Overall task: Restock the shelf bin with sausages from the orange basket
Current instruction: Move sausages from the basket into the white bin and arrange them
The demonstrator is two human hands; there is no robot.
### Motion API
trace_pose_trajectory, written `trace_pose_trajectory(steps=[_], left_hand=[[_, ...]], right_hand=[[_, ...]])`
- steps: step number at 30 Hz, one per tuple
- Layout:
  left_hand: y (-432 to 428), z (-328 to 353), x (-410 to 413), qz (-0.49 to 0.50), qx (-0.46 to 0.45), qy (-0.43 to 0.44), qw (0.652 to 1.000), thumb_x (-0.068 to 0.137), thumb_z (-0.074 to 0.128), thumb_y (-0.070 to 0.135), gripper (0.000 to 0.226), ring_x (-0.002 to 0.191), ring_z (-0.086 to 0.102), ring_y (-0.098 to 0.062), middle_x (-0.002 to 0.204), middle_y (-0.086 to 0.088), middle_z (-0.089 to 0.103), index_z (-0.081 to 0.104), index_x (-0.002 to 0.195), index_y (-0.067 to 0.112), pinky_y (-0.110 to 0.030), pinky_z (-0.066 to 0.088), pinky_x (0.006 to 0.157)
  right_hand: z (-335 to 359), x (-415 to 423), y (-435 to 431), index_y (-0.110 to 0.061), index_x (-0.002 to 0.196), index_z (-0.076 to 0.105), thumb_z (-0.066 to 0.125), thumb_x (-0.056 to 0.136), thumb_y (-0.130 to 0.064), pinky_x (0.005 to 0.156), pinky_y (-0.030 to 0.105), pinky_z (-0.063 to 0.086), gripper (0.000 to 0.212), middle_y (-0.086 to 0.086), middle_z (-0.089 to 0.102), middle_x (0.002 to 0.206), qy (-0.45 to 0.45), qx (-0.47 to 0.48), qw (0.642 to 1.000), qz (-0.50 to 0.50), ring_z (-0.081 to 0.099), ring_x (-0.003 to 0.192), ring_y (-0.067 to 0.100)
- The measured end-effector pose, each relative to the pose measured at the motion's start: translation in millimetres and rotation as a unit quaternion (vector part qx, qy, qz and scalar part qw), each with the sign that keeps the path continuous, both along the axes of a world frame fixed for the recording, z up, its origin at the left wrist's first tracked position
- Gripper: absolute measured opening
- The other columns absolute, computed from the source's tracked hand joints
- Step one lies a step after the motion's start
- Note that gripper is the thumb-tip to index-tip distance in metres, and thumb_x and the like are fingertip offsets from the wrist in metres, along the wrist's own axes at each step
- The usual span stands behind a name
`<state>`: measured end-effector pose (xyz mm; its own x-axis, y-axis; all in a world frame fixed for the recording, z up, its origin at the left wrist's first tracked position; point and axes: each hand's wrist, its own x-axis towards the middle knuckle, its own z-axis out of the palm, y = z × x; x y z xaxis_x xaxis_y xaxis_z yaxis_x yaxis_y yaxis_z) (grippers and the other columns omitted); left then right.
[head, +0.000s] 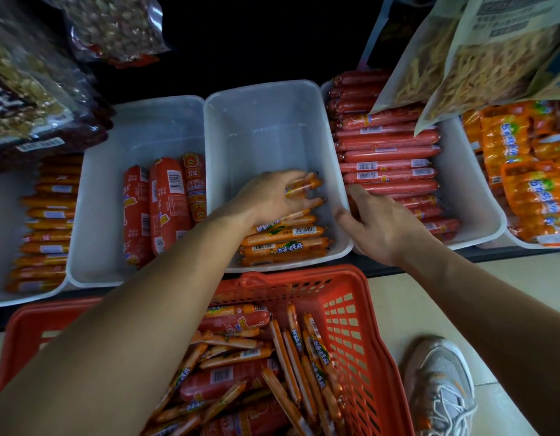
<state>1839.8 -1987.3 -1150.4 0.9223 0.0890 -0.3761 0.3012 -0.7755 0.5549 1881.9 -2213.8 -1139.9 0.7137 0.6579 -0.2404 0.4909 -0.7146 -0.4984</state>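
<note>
- A dark shelf (382,272) carries a row of bins along its front edge; pale floor tiles (430,297) lie below.
- The shelf bin (272,121), translucent white plastic with rounded corners, is set mid-row; thin orange sausages (285,243) in glossy wrappers are stacked at its front edge.
- The orange basket (351,309), a latticed plastic one, is placed just before the shelf, heaped with more sausages.
- The left hand (272,196) is reached into the bin, fingers curled over a handful of sausages.
- The right hand (376,221) is rested against the bin's right rim, fingers spread and holding nothing.
</note>
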Motion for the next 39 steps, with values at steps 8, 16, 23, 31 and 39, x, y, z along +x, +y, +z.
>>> trace_pose_trajectory(steps=[8, 16, 23, 31, 39], left_hand=[[5, 1, -25, -0.007, 0.033, 0.043, 0.999, 0.086, 0.068, 0.054, 0.077, 0.142, 0.037, -0.020, 0.157, 0.005, 0.037, 0.031, 0.152, 0.039, -0.040, 0.033, 0.115], [0, 27, -45, -0.008, 0.041, 0.049, 0.998, 0.091, 0.064, 0.048, 0.062, 0.138, 0.043, -0.018, 0.153, 0.005, 0.044, 0.043, 0.148, 0.035, -0.036, 0.036, 0.113], [10, 125, -151, 0.075, 0.044, 0.029, 0.996, 0.093, 0.063, 0.044, 0.043, 0.120, 0.059, -0.015, 0.135, 0.004, 0.062, 0.058, 0.134, 0.034, -0.034, 0.047, 0.100], [-1, 170, -295, 0.199, 0.027, 0.067, 0.977, 0.094, 0.063, 0.037, 0.029, 0.102, 0.063, -0.010, 0.114, 0.008, 0.068, 0.065, 0.121, 0.026, -0.030, 0.051, 0.092], [-28, 82, -373, 0.165, -0.012, 0.221, 0.961, 0.099, 0.055, 0.044, 0.057, 0.123, 0.054, -0.027, 0.148, -0.006, 0.047, 0.039, 0.149, 0.022, -0.042, 0.047, 0.096]], right_hand=[[1, -2, 0, -0.029, 0.103, 0.040, 0.035, 0.097, -0.059, 0.067, 0.037, 0.046, 0.031, -0.006, 0.057, 0.081, -0.009, -0.007, 1.000, -0.001, 0.059, 0.074, 0.020], [17, -10, 4, -0.021, 0.117, 0.048, 0.033, 0.098, -0.060, 0.070, 0.038, 0.044, 0.046, 0.002, 0.062, 0.094, -0.065, -0.075, 0.995, -0.014, 0.060, 0.083, 0.028], [102, -25, 24, -0.012, 0.139, 0.041, 0.039, 0.097, -0.058, 0.087, 0.048, 0.048, 0.062, 0.014, 0.048, 0.135, -0.154, -0.210, 0.962, 0.079, 0.051, 0.121, 0.036], [209, -97, 52, -0.019, 0.147, 0.039, 0.047, 0.095, -0.052, 0.095, 0.044, 0.047, 0.062, 0.013, 0.043, 0.142, -0.147, -0.192, 0.949, 0.201, 0.051, 0.125, 0.037], [112, -205, 37, -0.016, 0.144, 0.044, 0.053, 0.094, -0.048, 0.102, 0.042, 0.045, 0.059, 0.013, 0.047, 0.142, -0.020, -0.227, 0.939, 0.257, 0.051, 0.128, 0.034]])
